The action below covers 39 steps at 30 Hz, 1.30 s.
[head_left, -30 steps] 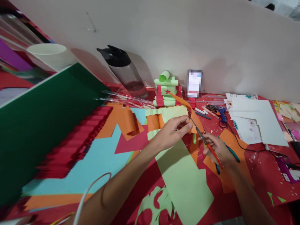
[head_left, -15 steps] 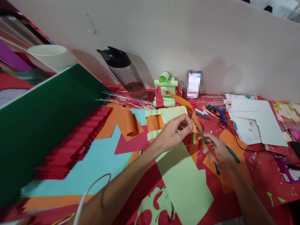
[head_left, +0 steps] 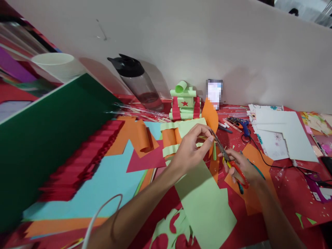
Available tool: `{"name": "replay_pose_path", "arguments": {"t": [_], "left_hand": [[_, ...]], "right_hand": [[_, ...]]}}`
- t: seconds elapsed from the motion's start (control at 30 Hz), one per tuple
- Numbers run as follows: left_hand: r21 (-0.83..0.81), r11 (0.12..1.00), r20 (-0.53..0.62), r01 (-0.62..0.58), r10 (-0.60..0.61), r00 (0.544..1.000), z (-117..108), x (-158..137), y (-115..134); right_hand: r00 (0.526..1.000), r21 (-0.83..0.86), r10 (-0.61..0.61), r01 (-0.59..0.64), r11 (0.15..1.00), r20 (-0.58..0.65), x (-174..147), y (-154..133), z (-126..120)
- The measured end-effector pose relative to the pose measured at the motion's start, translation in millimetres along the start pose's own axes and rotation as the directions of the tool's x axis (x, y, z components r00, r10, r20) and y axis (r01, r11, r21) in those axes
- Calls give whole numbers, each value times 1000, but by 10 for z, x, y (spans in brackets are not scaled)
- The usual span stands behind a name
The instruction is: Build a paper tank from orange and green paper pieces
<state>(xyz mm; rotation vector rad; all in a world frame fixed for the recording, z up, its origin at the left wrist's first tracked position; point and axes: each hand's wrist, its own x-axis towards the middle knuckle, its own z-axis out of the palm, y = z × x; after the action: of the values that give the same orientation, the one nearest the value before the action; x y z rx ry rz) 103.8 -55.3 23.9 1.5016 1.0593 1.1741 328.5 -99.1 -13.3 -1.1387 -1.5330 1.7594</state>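
Note:
My left hand [head_left: 192,147] is closed in a pinch on a strip of orange paper [head_left: 210,116], which stands up curved beyond the fingers. In my right hand [head_left: 245,167] are scissors [head_left: 221,148] with red and yellow handles. Their blades point up and left, with the tips beside my left fingertips at the orange paper. The exact cut edge is hidden by the fingers. Just behind the hands stands a model of rolled light-green paper [head_left: 184,109] with red bands and a red star. Below my left hand lies a light-green sheet [head_left: 207,200].
A dark green board [head_left: 59,131] and pleated red paper [head_left: 83,159] occupy the left. A water bottle [head_left: 140,86] and a phone [head_left: 214,93] lean near the wall. A blue glue gun [head_left: 245,126], its cord, and white card pieces [head_left: 293,131] lie right. Cut green scraps [head_left: 173,224] lie in front.
The orange strip has swung from leaning left across the green model to standing upright, uncovering the red star. The scissors' handles have spread apart in my right hand.

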Motion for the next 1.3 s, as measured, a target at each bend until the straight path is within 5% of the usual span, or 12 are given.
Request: {"name": "replay_pose_path", "arguments": {"t": [0.37,0.57,0.77,1.1,1.3], "left_hand": [[-117,992,-23,46,-49,999,68,3,-81],[-131,990,-37,43,-48,998,115,-10,-122],[-129,990,-70,64,-74,995,151,-3,-185],[-206,972,-66,109,-125,990,163,17,-208],[-218,969,-71,113,-131,989,183,-10,-168]], "right_hand": [[994,205,35,-55,977,101,-9,-52,51],[986,195,-53,22,981,158,-35,-34,35],[986,204,-10,-24,979,164,-71,-44,28],[971,105,42,-68,992,235,-197,-8,-222],[966,182,-1,-47,982,259,-305,-141,-355]]}}
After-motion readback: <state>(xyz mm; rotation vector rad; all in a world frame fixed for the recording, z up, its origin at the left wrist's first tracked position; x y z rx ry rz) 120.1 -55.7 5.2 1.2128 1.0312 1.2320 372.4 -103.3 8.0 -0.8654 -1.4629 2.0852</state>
